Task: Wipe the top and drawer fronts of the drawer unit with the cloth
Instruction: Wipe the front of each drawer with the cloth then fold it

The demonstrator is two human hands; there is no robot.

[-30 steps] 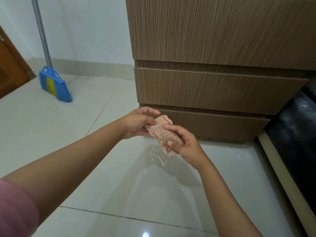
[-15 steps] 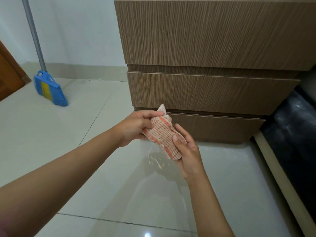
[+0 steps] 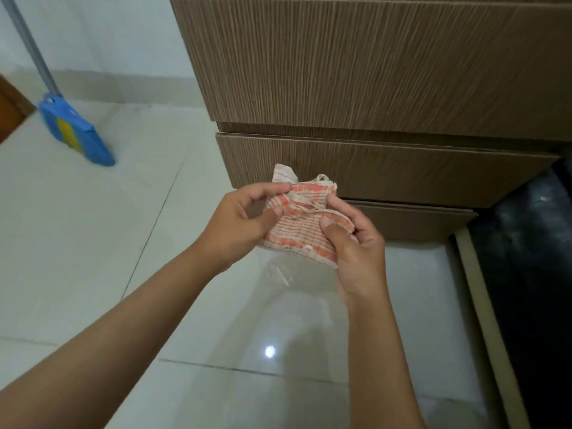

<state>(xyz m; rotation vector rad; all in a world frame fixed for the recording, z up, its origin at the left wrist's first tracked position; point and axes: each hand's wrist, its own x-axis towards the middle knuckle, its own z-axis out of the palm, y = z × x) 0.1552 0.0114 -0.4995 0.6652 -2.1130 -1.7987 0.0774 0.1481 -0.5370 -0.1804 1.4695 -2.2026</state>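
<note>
An orange-and-cream striped cloth sits bunched between two bare hands, held in the air in front of the lower drawer fronts of a wood-grain drawer unit and touching none of them. The left hand pinches the cloth's left edge btwn thumb and curled fingers; the right hand grips the right side, thumb pressed on top of the fabric, fingers wrapped under. Both forearms reach fwd from the bottom of the frame, wrists about level, hands close together w/ only the cloth btwn them. Risks from here, as a judgement: a frayed thread or loop stands loose at the cloth's top edge and could catch on a drawer's corner or in the gaps btwn fronts, tugging the cloth out of a light pinch. A lumpy wad would probably meet the ribbed grain unevenly and leave parts of a front unwiped; the fold likely needs flattening first. Dropping to a one-hand hold for the wipe could let the cloth slip to the glossy tiled floor. The unit's top is out of view, so its state can't be told. A blue-and-yellow broom leans by the wall at left, well apart; a dark surface lies right of the unit.
</note>
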